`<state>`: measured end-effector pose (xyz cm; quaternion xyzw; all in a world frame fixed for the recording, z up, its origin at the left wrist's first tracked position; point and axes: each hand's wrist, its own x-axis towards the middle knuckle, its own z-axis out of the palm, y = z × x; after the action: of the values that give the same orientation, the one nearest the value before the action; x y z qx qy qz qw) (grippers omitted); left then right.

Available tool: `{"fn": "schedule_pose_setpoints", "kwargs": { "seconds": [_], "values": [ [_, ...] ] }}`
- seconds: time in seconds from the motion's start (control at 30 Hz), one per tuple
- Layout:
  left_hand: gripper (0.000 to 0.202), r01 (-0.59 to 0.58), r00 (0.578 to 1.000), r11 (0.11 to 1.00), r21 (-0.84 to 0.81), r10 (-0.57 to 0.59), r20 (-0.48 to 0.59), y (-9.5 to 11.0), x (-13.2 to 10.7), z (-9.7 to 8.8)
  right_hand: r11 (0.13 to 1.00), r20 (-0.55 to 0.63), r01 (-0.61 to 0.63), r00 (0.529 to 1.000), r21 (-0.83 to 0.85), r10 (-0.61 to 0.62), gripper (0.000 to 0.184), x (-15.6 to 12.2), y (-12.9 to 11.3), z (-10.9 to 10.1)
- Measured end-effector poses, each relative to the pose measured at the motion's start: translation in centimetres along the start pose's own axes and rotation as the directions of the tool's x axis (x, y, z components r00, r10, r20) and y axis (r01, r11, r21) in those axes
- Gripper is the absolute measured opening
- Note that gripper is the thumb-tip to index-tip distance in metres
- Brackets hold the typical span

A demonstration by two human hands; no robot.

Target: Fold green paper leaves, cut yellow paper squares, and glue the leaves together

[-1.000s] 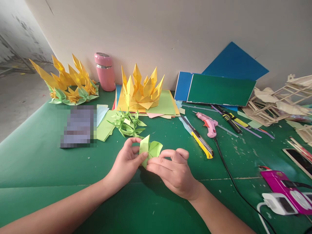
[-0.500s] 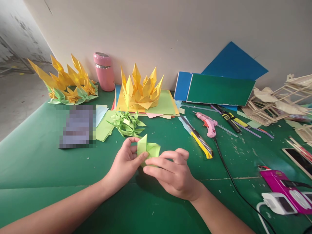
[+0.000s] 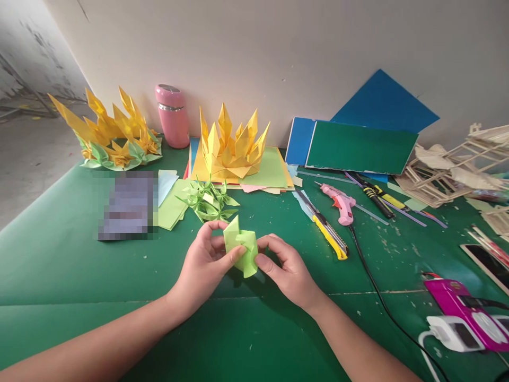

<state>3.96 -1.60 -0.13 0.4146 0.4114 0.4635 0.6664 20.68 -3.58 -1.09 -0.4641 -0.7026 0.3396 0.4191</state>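
View: the bench is seen from the head camera.
Left hand (image 3: pixel 207 260): the folded green paper (image 3: pixel 249 260) is pinched at its left part, with the thumb laid on the near face and fingers behind.
Right hand (image 3: pixel 292 273): the right edge of the same sheet is grasped between thumb and index finger.
Paper position: held between both hands, raised over the green table (image 3: pixel 79 270); a pointed flap is directed upward at its left.
Beyond the paper: a green origami cluster (image 3: pixel 209 200) is placed near the left fingertips, beside light green sheets (image 3: pixel 172 208).
Rear: a yellow paper crown (image 3: pixel 234 154) is set on stacked coloured paper (image 3: pixel 274 162).
Right of hands: a yellow cutter (image 3: pixel 328 233) and a pink glue gun (image 3: pixel 338 201) are laid side by side.
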Motion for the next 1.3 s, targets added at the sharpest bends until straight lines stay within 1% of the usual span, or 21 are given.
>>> {"fn": "schedule_pose_setpoints", "kwargs": {
  "seconds": [0.13, 0.3, 0.47, 0.57, 0.63, 0.7, 0.77, 0.83, 0.97, 1.1, 1.3],
  "values": [
    [0.05, 0.006, 0.999, 1.0, 0.003, -0.006, 0.033, -0.02, -0.08, 0.1, 1.0, -0.017, -0.013, 1.0, -0.023, 0.012, 0.021, 0.04, 0.09, 0.2],
    [0.049, 0.028, 0.999, 1.0, -0.012, -0.028, 0.038, -0.05, -0.15, 0.1, 0.998, -0.041, -0.032, 0.999, -0.05, 0.03, 0.023, 0.09, 0.18, 0.27],
    [0.052, 0.064, 0.994, 0.998, -0.025, -0.061, 0.087, 0.27, -0.37, 0.16, 0.995, -0.052, -0.028, 0.998, -0.101, 0.023, 0.024, 0.11, 0.14, 0.13],
    [0.051, 0.037, 0.997, 0.999, 0.032, -0.039, 0.068, 0.34, -0.37, 0.16, 0.991, -0.03, -0.018, 0.999, -0.129, 0.014, 0.028, 0.09, -0.02, 0.14],
    [0.045, 0.026, 0.998, 0.995, 0.098, -0.03, 0.046, 0.29, -0.29, 0.09, 0.992, 0.004, -0.016, 1.0, -0.129, 0.017, 0.029, 0.07, -0.17, 0.16],
    [0.04, 0.049, 0.998, 0.989, 0.141, -0.054, 0.036, 0.23, -0.21, -0.03, 0.993, 0.026, -0.026, 0.999, -0.112, 0.029, 0.029, 0.05, -0.29, 0.13],
    [0.038, 0.086, 0.996, 0.986, 0.14, -0.09, 0.022, 0.21, -0.14, -0.14, 0.997, 0.023, -0.047, 0.999, -0.068, 0.048, 0.027, 0.03, -0.36, 0.05],
    [0.038, 0.099, 0.995, 0.99, 0.105, -0.099, -0.004, 0.24, -0.09, -0.2, 0.998, 0.007, -0.071, 0.997, -0.003, 0.071, 0.022, 0.01, -0.36, -0.06],
    [0.034, 0.06, 0.998, 0.998, 0.012, -0.06, -0.038, 0.4, -0.05, -0.14, 0.99, -0.006, -0.117, 0.993, 0.076, 0.118, 0.017, 0.02, -0.18, -0.14],
    [0.032, 0.078, 0.996, 0.996, -0.047, -0.079, -0.03, 0.44, -0.06, -0.08, 0.976, -0.05, -0.189, 0.98, 0.112, 0.195, 0.017, 0.17, 0.13, -0.03],
    [0.034, 0.126, 0.991, 0.99, -0.059, -0.128, -0.03, 0.34, 0.08, -0.32, 0.941, -0.078, -0.259, 0.956, 0.217, 0.281, 0.021, 0.23, 0.54, 0.01]
  ]
}}
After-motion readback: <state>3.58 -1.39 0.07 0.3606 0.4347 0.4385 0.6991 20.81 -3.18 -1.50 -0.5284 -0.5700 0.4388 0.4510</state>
